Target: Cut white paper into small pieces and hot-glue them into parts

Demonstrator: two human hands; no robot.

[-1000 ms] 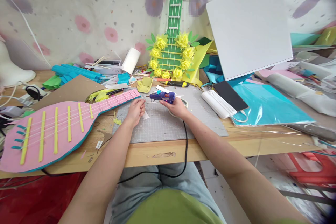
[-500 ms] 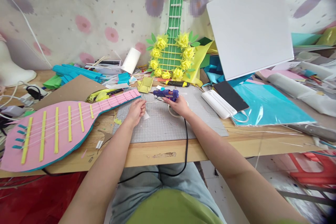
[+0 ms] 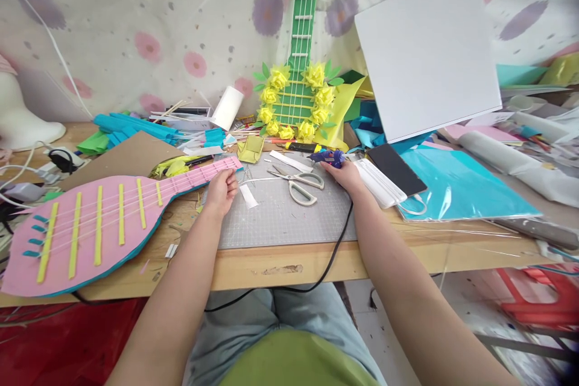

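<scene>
Watching through the head camera, I have my right hand (image 3: 344, 176) wrapped around the purple glue gun (image 3: 331, 158), which sits over the far right part of the gray cutting mat (image 3: 280, 226), its nozzle pointing left. The black cord (image 3: 340, 240) drops from that hand, over the front edge of the wooden table (image 3: 244, 264) and across the lap. The white power bank (image 3: 380, 184) is just beside my right hand, with a black slab (image 3: 398, 170) behind it and a shiny blue sheet (image 3: 465, 184) farther right.

My left hand (image 3: 221, 192) is clenched, thumb and fingers drawn together, by the neck end of the pink paper guitar (image 3: 97, 229). I cannot tell whether anything is pinched in it. A short white strip (image 3: 248, 196) lies on the mat to its right. Between my hands rest the scissors (image 3: 302, 186), blades toward the left and handles apart, and behind them a longer white strip (image 3: 292, 161).

Beyond the mat, a yellow-and-black cutter (image 3: 304, 147) lies below the green guitar (image 3: 302, 42), which stands upright with yellow flowers (image 3: 315, 75) around its body.
</scene>
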